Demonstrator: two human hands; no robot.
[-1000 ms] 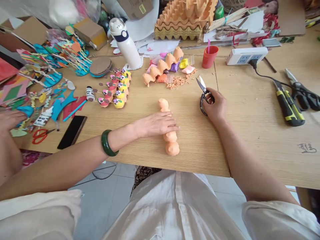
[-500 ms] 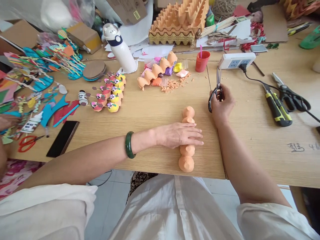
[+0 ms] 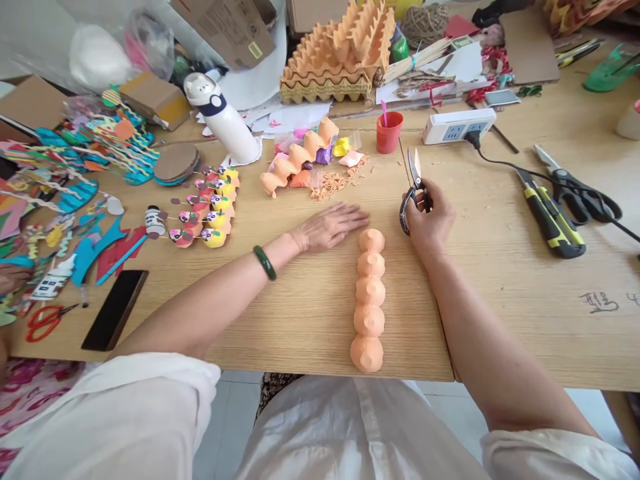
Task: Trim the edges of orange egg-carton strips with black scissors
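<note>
My left hand (image 3: 333,227) lies flat on the table, palm down with fingers stretched, just beyond and left of an orange egg-carton strip (image 3: 371,291). The strip rests cups up, running from near the table's front edge away from me; the hand appears apart from it. To the right, my right hand (image 3: 431,217) is closed round the black handles of a pair of scissors (image 3: 415,177), whose slightly parted blades point away from me. Past my left hand lies a second orange carton strip (image 3: 299,159) beside orange scraps (image 3: 336,184) and small packs of coloured clay (image 3: 341,147).
Painted carton pieces (image 3: 213,207), a white bottle (image 3: 223,120) and a black phone (image 3: 115,310) stand or lie leftward. Behind are stacked egg trays (image 3: 335,60), a red cup (image 3: 389,132) and a power strip (image 3: 459,125). A utility knife (image 3: 553,217) and larger scissors (image 3: 575,190) lie right.
My left hand has lifted off the orange carton strip and moved forward and left onto the table. My right hand still holds the scissors, their blades now parted. The camera view has shifted slightly.
</note>
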